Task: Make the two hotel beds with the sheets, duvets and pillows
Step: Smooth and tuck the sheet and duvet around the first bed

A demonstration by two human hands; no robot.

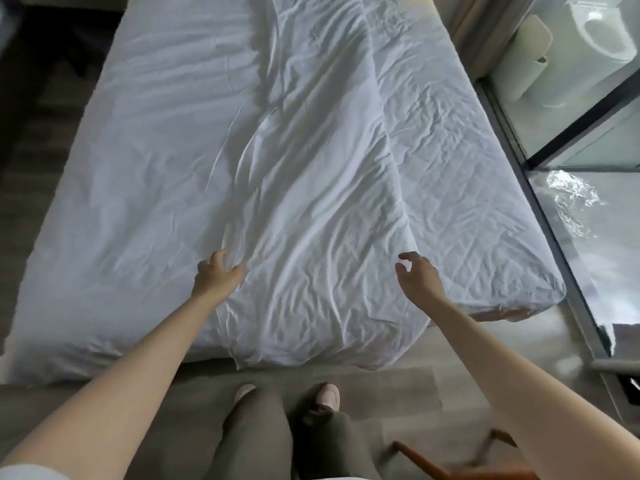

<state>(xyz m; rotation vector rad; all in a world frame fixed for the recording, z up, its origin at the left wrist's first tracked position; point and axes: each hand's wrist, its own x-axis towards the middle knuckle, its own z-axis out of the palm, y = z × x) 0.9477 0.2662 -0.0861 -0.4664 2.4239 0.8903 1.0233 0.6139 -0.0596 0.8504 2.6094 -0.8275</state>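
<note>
A white sheet [311, 209] lies crumpled in a long diagonal band down the middle of the bed [114, 174], its lower end hanging over the foot edge. On the right, the quilted mattress cover [467, 188] shows bare. My left hand [216, 273] reaches onto the sheet's left fold near the foot, fingers bent into the cloth; whether it grips the cloth is unclear. My right hand [417, 273] hovers just above the sheet's right edge, fingers loosely curled and holding nothing.
I stand at the foot of the bed, my shoes [287, 396] on grey floor. A glass partition [568, 140] with a dark frame runs along the bed's right side. A wooden chair [450, 462] shows at bottom right. Dark floor lies left of the bed.
</note>
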